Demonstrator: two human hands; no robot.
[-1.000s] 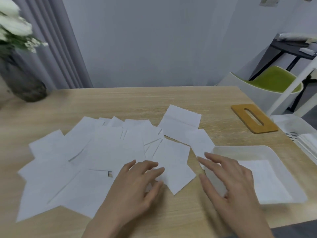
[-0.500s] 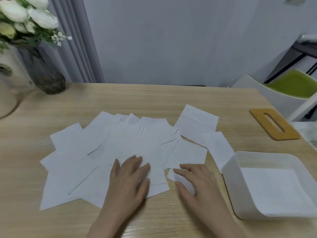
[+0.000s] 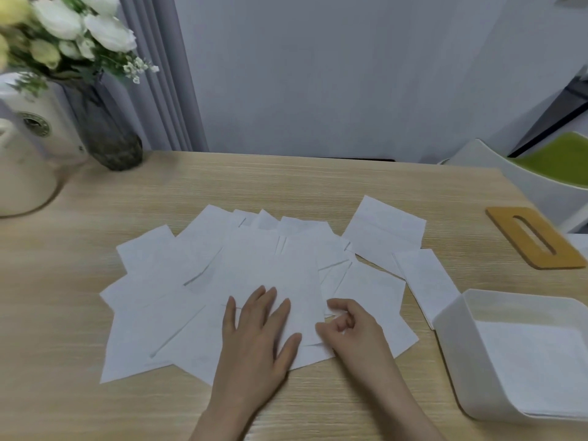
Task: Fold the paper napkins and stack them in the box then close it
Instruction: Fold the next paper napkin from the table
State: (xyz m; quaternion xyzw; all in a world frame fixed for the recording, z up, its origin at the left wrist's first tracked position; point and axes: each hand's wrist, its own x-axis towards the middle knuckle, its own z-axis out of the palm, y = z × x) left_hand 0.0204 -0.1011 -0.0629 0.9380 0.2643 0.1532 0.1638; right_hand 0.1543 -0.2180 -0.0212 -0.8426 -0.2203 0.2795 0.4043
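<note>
Left hand (image 3: 259, 332) lies flat on napkins (image 3: 203, 281); right hand (image 3: 346, 326) pinches one's edge.

I see soft, even, fairly bright light, faint shadows just under my hands (image 3: 305, 332). Everything looks slightly blurred; the flowers (image 3: 63, 30) far left smear, and wide-angle bending curves the edges.
</note>
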